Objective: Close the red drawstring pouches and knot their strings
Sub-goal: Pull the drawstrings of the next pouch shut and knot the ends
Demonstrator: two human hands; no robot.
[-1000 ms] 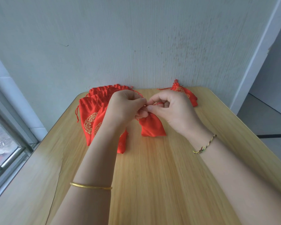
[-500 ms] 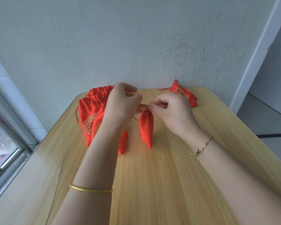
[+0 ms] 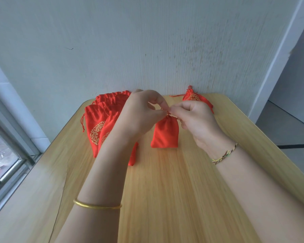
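Head view. Working pouch (image 3: 165, 134) at mid-table (image 3: 165, 199), neck drawn shut. Left hand (image 3: 142, 114) and right hand (image 3: 195, 121) each pinch its strings (image 3: 168, 114) just above the neck, fingers curled. The knot looks unfinished. Left of that pouch: stacked pouches (image 3: 96, 125), mouths apparently ungathered. Behind it to the right: one tied pouch (image 3: 197, 99). Judged early; most of the stack remains.
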